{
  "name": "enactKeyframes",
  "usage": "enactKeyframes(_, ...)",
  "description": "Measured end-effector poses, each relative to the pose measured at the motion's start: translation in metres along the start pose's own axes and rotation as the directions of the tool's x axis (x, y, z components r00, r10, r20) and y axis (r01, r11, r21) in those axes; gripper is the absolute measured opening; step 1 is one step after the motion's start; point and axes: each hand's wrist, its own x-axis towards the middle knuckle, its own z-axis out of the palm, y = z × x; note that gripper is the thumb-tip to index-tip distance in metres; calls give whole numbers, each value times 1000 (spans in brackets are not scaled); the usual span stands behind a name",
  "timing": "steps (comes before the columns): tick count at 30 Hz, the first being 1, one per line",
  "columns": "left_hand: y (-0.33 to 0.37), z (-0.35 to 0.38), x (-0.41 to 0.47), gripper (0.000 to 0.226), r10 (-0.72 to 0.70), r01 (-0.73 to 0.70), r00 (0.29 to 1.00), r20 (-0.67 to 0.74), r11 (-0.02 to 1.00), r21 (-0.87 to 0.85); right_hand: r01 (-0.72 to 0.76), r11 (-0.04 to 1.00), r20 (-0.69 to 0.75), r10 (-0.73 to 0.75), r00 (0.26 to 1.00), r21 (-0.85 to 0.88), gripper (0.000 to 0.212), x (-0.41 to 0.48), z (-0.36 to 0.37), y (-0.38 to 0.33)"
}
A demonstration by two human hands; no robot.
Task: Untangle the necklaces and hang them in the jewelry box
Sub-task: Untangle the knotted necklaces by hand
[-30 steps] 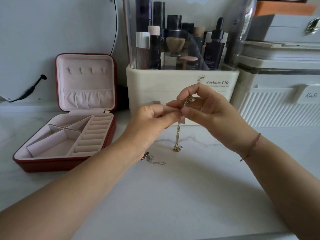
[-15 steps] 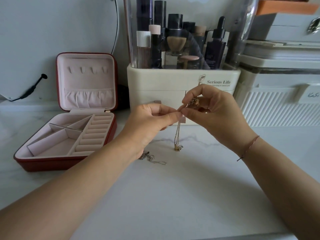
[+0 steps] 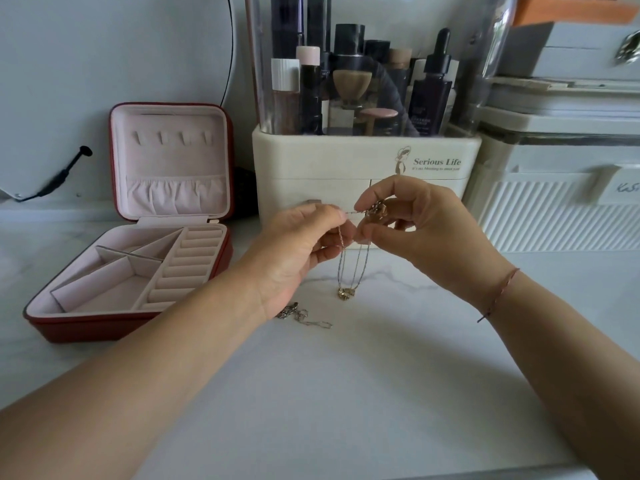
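A thin gold necklace point(image 3: 351, 268) hangs in loops between both hands, its pendant resting just above the marble top. My left hand point(image 3: 294, 251) pinches a stretch of the chain. My right hand point(image 3: 419, 230) pinches a knotted gold clump point(image 3: 376, 211) of chain. A short taut piece of chain runs between the two pinches. A silver necklace point(image 3: 304, 316) lies loose on the counter beside my left wrist. The red jewelry box point(image 3: 138, 216) stands open at the left, with pink lining, several hooks in the lid and nothing in its compartments.
A cream cosmetics organiser point(image 3: 363, 174) full of bottles stands right behind my hands. White ribbed storage boxes point(image 3: 561, 188) fill the right back. A black cable point(image 3: 55, 178) hangs on the wall at the left. The marble counter point(image 3: 346, 393) stretches toward me.
My hands have drawn slightly apart, pulling a short length of chain taut between them. The hanging chain now shows as separate loops. The silver necklace has not moved.
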Motion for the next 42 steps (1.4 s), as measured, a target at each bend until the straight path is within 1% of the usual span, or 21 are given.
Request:
enactKeyframes(1, 0, 0, 0, 20, -4, 4, 1000, -3, 1000, 0, -9, 999, -2, 9, 1000, 40, 22, 1, -1, 0)
enactKeyframes(3, 0, -1, 0, 15, -12, 12, 1000, -6, 1000, -11, -43, 979, -5, 45, 999, 201, 24, 2, -4, 1)
enactKeyframes(5, 1, -2, 0, 12, -13, 13, 1000, -7, 1000, -18, -80, 925, -6, 88, 996, 371, 25, 3, -7, 1)
enactKeyframes(6, 1, -3, 0, 10, -15, 15, 1000, -3, 1000, -12, -95, 898, -3, 106, 994, 429, 25, 3, -9, 1)
enactKeyframes(8, 0, -4, 0, 6, -22, 22, 1000, 22, 1000, 12, -127, 849, 15, 139, 990, 513, 22, 4, -12, 1)
enactKeyframes(10, 0, -4, 0, 11, -33, 32, 998, 50, 999, 21, -154, 812, 35, 163, 986, 563, 19, 3, -13, 1)
enactKeyframes(12, 0, -5, 0, 15, -36, 35, 998, 59, 999, 11, -172, 795, 48, 178, 983, 582, 17, 3, -13, 1)
enactKeyframes(14, 1, -6, 0, 12, -29, 31, 998, 57, 999, -20, -179, 783, 51, 186, 981, 596, 16, 4, -14, 2)
enactKeyframes(17, 2, -7, 2, 7, -38, 44, 998, 50, 991, -126, -191, 794, 50, 199, 979, 577, 15, 5, -15, 5)
enactKeyframes(20, 5, -7, 2, 13, -65, 75, 996, 54, 971, -228, -212, 795, 51, 223, 973, 568, 17, 6, -16, 5)
enactKeyframes(23, 7, -8, 3, 16, -59, 71, 997, 53, 958, -277, -220, 774, 32, 251, 968, 594, 19, 5, -18, 2)
enactKeyframes(26, 7, -9, 3, 15, -58, 66, 998, 34, 950, -304, -197, 808, -12, 244, 970, 555, 21, 5, -19, 1)
enactKeyframes(31, 5, -8, 4, 15, -57, 52, 998, -14, 967, -250, -185, 846, -49, 240, 969, 500, 21, 5, -18, 2)
enactKeyframes(34, 4, -13, 6, 18, -62, 50, 996, -58, 981, -187, -157, 837, -94, 240, 966, 524, 15, 7, -19, 4)
enactKeyframes(37, 2, -17, 6, 26, -66, 64, 997, -43, 996, -58, -83, 821, -141, 195, 971, 566, 11, 7, -21, 4)
enactKeyframes(39, -1, -16, 6, 32, -89, 89, 996, -29, 996, 0, -31, 840, -165, 143, 976, 542, 9, 7, -22, 5)
enactKeyframes(42, -3, -13, 5, 33, -161, 161, 987, 0, 986, 51, 15, 866, -185, 89, 979, 500, 7, 7, -25, 6)
